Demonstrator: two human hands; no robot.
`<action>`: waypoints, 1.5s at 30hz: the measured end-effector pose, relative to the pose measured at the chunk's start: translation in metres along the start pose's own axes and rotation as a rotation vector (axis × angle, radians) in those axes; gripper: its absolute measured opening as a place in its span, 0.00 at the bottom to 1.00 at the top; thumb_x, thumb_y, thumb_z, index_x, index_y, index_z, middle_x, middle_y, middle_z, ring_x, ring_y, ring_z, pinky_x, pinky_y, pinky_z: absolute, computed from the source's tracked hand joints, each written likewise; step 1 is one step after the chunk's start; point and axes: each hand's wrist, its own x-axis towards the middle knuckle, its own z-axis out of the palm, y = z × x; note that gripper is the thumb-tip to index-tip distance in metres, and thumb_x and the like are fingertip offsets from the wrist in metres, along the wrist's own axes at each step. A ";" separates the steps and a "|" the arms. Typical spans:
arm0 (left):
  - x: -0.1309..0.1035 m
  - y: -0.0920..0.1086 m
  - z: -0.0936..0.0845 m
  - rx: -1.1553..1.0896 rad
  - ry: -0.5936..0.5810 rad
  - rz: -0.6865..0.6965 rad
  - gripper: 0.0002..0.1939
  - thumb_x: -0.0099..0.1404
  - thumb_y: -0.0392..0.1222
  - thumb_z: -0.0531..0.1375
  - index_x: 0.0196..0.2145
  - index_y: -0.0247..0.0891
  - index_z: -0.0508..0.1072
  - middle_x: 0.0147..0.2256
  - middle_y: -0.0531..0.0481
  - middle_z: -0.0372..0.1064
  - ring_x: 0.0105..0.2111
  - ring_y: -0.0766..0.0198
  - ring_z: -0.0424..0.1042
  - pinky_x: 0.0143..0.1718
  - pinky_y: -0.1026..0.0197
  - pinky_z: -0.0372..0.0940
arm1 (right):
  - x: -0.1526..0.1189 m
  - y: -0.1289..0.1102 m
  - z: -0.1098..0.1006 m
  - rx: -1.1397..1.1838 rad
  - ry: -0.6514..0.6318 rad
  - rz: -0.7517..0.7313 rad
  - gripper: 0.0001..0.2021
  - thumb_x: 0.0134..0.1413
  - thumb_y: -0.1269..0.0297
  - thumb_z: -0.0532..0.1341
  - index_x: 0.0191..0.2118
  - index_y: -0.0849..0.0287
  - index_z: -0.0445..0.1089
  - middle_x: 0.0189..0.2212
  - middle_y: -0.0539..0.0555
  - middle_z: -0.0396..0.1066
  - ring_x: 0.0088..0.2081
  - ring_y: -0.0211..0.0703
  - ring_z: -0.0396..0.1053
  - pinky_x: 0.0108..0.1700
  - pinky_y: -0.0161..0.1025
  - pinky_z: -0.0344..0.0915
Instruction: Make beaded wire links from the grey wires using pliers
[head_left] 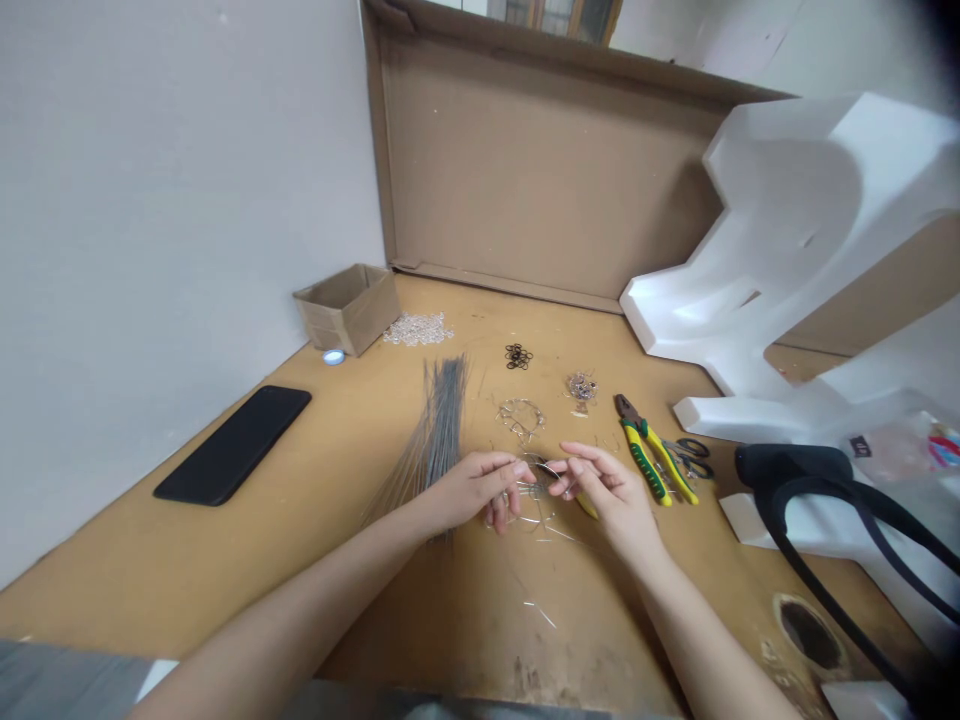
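Note:
My left hand (pixel 487 487) pinches a thin curved wire (pixel 541 464) between thumb and fingers. At its other side, my right hand (pixel 604 485) closes its fingertips on the same wire. Both hands are held just above the table. Under them lie loose wire pieces, partly hidden by the fingers. Left of my left hand is a bundle of straight grey wires (pixel 444 425). Just beyond the hands sits a ring of bent wire pieces (pixel 521 418). Pliers with yellow-green handles (pixel 649 455) lie right of my right hand, beside scissors (pixel 691 457).
A cardboard box (pixel 349 308), a pile of small clear pieces (pixel 418 329) and a black phone (pixel 234 445) are at the left. Small black rings (pixel 517 357) and a cluster of shiny bits (pixel 582 386) lie farther back. White foam (pixel 780 240) and a black strap (pixel 795 500) crowd the right.

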 end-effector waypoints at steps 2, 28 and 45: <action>0.000 -0.001 0.000 0.026 -0.008 0.003 0.22 0.62 0.55 0.46 0.40 0.34 0.68 0.25 0.51 0.67 0.17 0.71 0.65 0.19 0.69 0.56 | -0.001 0.002 0.000 -0.036 -0.002 -0.018 0.13 0.51 0.57 0.57 0.40 0.58 0.67 0.33 0.56 0.74 0.26 0.39 0.71 0.29 0.37 0.67; 0.002 -0.002 0.007 0.200 0.164 0.079 0.06 0.55 0.40 0.55 0.28 0.34 0.68 0.21 0.54 0.64 0.23 0.70 0.62 0.25 0.68 0.56 | -0.003 0.015 0.009 -0.064 -0.235 0.160 0.10 0.47 0.58 0.60 0.31 0.61 0.68 0.26 0.53 0.72 0.22 0.35 0.68 0.28 0.35 0.67; -0.005 -0.013 0.017 1.172 0.503 0.607 0.11 0.65 0.39 0.47 0.35 0.37 0.68 0.32 0.50 0.68 0.28 0.69 0.67 0.28 0.67 0.58 | -0.006 0.023 0.018 -0.056 -0.119 0.095 0.09 0.50 0.58 0.58 0.33 0.60 0.64 0.24 0.51 0.71 0.23 0.36 0.69 0.29 0.34 0.65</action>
